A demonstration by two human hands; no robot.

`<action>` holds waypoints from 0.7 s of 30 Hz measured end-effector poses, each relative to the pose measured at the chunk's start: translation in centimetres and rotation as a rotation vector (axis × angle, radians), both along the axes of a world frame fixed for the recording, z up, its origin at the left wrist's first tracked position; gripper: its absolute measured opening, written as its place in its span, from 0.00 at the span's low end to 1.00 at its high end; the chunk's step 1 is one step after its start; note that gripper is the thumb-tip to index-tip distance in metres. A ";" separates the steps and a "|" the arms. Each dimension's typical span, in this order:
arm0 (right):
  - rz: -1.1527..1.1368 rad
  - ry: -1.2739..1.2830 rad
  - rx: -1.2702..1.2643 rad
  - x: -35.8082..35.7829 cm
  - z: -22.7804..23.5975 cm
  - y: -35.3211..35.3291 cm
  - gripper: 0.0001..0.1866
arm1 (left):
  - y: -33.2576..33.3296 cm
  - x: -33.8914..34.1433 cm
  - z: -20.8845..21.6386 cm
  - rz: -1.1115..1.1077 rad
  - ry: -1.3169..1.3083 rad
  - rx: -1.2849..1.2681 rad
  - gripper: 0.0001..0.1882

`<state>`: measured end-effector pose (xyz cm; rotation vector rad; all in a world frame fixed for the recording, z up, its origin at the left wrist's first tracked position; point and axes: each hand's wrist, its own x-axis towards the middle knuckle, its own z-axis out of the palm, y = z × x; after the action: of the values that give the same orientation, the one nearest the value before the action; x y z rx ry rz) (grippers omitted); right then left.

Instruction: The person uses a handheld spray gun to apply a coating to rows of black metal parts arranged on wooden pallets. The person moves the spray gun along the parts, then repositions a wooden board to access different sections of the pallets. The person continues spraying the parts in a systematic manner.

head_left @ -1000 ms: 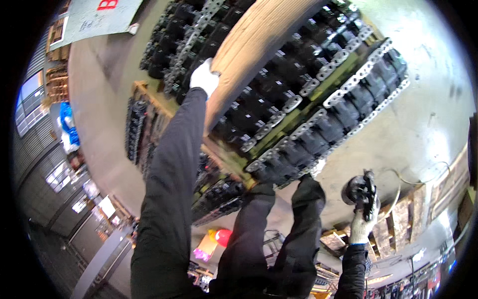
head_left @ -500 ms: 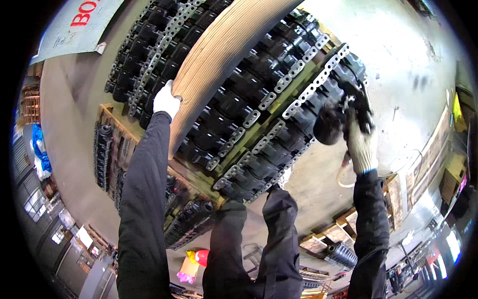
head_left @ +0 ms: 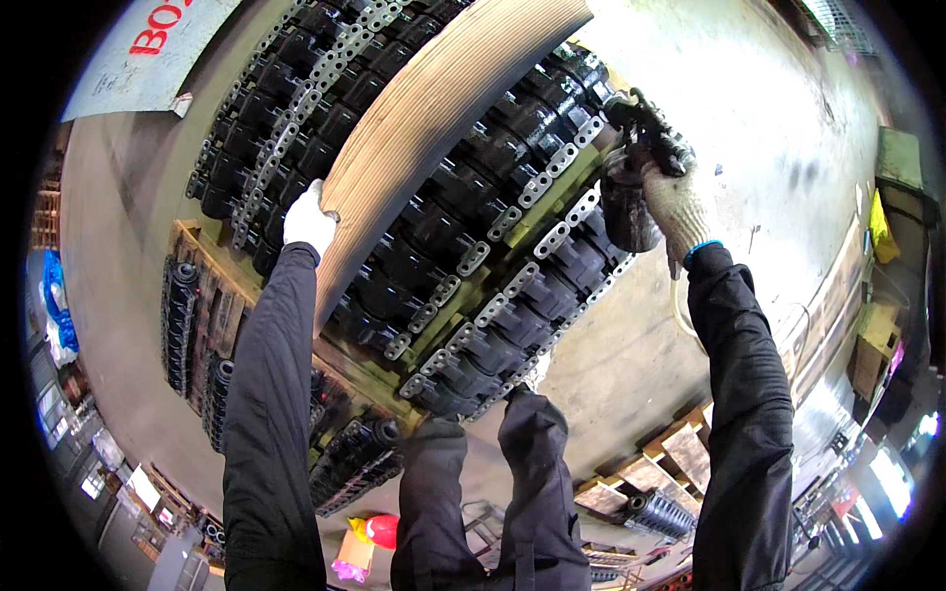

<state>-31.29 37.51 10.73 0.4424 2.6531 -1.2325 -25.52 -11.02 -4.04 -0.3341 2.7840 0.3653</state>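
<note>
Reaching forward: left arm (head_left: 271,414) nearly straight, left hand (head_left: 309,219) pinching the edge of one brown corrugated sheet (head_left: 419,128), which bows forward between the hands above rows of black track links (head_left: 439,225), too crowded to count. Right arm (head_left: 739,394) raised, right hand (head_left: 682,205) wrapped round one dark tool (head_left: 631,202). One pale hose (head_left: 676,303) hangs below it. Ahead-left of left hand: one pale board (head_left: 148,64).

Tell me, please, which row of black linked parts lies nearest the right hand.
The rightmost row, partly hidden by the black tool in the right hand; a yellow-green strip separates it from the others.
</note>
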 end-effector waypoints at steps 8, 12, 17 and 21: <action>-0.037 0.076 0.081 -0.1 -2.0 0.6 0.12 | 0.0 0.2 0.3 0.006 -0.004 0.007 0.36; -0.154 0.087 -0.225 0.3 -1.9 0.1 0.12 | 0.2 0.0 0.5 0.009 -0.019 -0.011 0.36; -0.132 0.052 -0.094 0.2 -2.0 1.0 0.14 | -0.1 0.0 0.3 -0.001 -0.008 0.003 0.36; 0.125 0.083 0.002 2.2 -1.6 1.5 0.14 | -0.3 0.3 0.0 -0.014 0.025 -0.006 0.33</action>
<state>-29.04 39.02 9.15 0.2269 2.7037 -1.2364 -25.18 -11.35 -4.01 -0.3131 2.8106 0.3600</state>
